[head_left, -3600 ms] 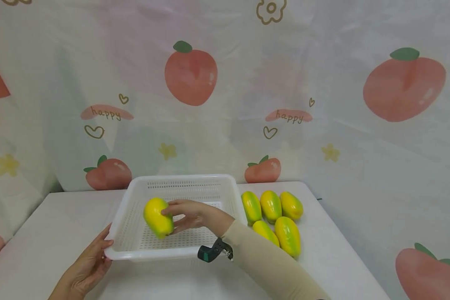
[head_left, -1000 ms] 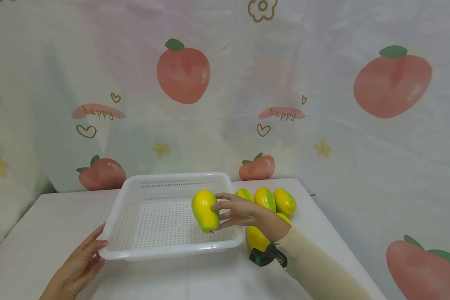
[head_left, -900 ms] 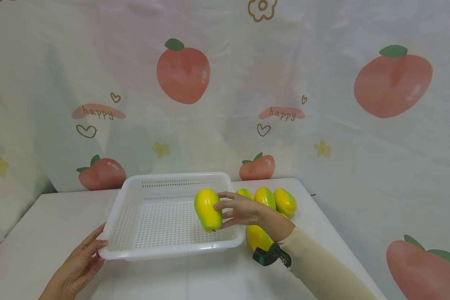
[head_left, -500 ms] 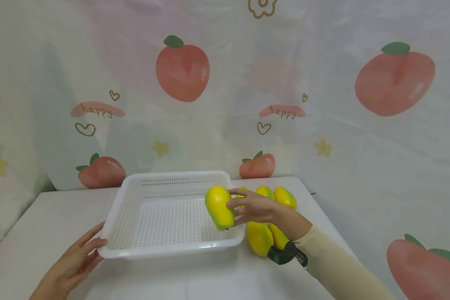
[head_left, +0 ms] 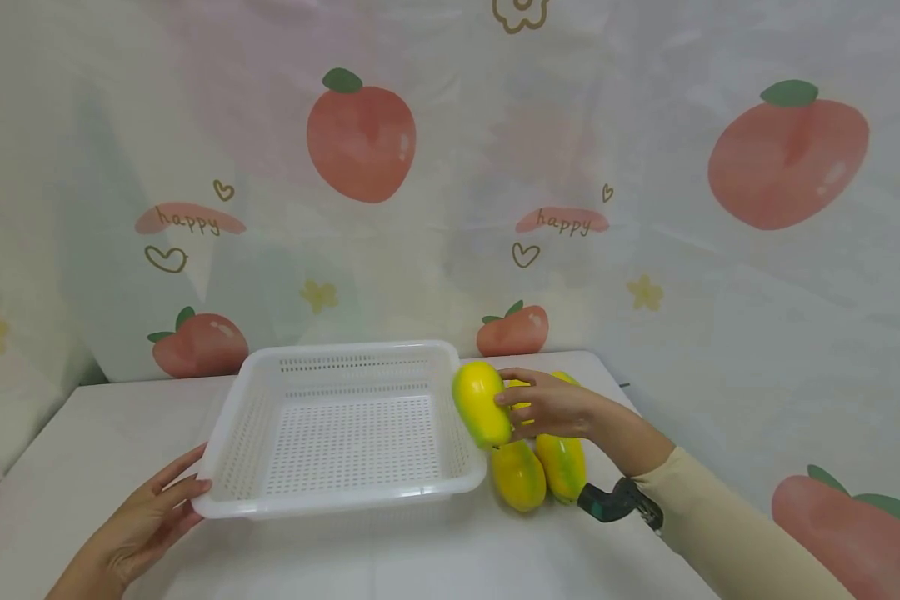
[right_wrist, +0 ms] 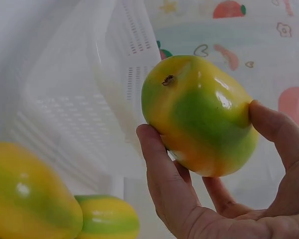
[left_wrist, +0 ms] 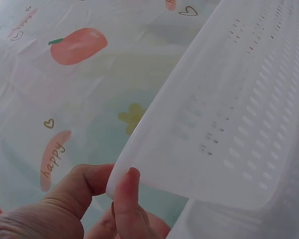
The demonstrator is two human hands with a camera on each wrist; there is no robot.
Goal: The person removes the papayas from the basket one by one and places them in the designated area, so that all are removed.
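A yellow-green mango (head_left: pixel 480 404) is in my right hand (head_left: pixel 553 404), raised at the basket's right rim. The right wrist view shows thumb and fingers gripping the mango (right_wrist: pixel 199 117) from opposite sides, its stem end facing the camera. My left hand (head_left: pixel 142 525) holds the near left corner of the white plastic basket (head_left: pixel 337 502). In the left wrist view, thumb and fingers pinch the basket (left_wrist: pixel 154 149) by its rim. Inside the basket, only its perforated floor and walls show.
Several more mangoes (head_left: pixel 520 477) lie on the white table (head_left: pixel 307 558) right of the basket, some partly hidden behind my right hand. A fruit-printed cloth (head_left: pixel 450 167) hangs behind the table. A dark wrist device (head_left: pixel 615 502) sits on the right sleeve.
My right hand has carried the mango rightward from over the basket's middle to its right rim, towards the other mangoes. My left hand keeps hold of the basket's corner.
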